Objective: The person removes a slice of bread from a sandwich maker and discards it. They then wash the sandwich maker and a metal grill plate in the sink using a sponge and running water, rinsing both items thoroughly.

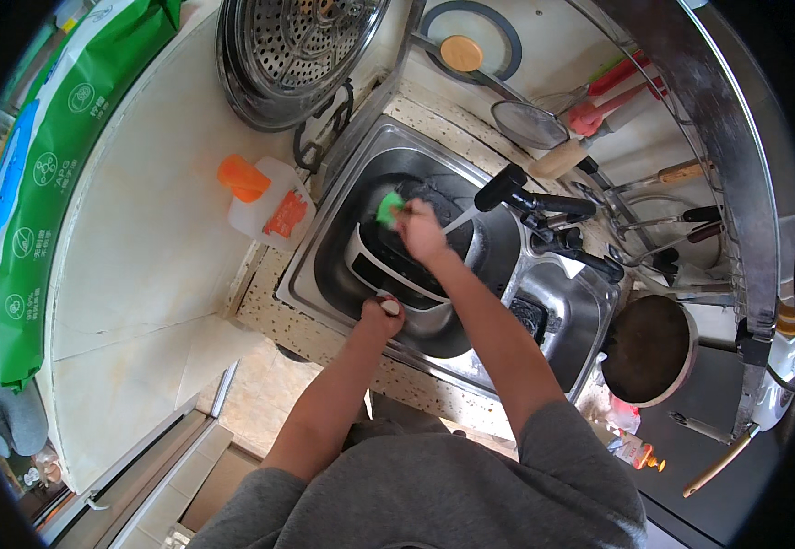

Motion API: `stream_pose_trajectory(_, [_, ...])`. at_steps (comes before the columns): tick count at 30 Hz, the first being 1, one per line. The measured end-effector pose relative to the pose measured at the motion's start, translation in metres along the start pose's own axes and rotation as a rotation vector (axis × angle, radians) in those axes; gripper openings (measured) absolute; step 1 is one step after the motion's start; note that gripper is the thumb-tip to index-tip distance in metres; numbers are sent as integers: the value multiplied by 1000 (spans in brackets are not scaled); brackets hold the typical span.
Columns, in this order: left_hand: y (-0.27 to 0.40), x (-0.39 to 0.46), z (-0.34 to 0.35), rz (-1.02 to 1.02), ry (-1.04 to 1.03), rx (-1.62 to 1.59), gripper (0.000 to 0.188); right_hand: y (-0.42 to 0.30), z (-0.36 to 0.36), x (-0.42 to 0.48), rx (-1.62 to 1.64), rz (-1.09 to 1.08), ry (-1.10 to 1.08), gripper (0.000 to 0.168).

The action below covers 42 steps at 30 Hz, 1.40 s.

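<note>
My left hand (382,318) grips the white-tipped handle (390,307) of a white pot (411,291) with a dark inside, which sits tilted in the large basin of a stainless steel sink (328,291). My right hand (421,226) is over the pot and holds a green scrubber (390,208); the hand and scrubber are slightly blurred. From the black faucet (500,187) a stream of water (461,221) runs down beside my right hand into the pot. Dark wet surfaces show beyond the scrubber.
A smaller basin (576,302) adjoins on the right, with a frying pan (648,350) beside it. Left stands a white plastic jug (277,206) with an orange cup (243,178). Steamer trays (301,55) are at the upper left. Utensils, including a strainer (530,125), hang behind the faucet.
</note>
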<state>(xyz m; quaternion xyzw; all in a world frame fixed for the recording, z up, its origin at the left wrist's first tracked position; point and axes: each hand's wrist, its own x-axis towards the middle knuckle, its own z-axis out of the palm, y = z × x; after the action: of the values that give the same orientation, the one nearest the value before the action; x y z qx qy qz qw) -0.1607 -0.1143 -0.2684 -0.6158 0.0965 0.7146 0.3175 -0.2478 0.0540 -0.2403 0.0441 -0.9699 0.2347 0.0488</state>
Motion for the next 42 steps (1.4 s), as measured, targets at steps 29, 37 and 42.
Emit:
stream_pose_trajectory(29, [-24,-37,48,-198,-274,137,24,-16,-125,-163,144,424,530,23])
stream_pose_trajectory(37, [-62,-58,82,-95,-211,136,38,-34,-118,-33,407,368,-74,32])
stream_pose_trajectory(42, [-63,-53,64,-13,-161,250,23,-50,-77,12,128,277,-407,54])
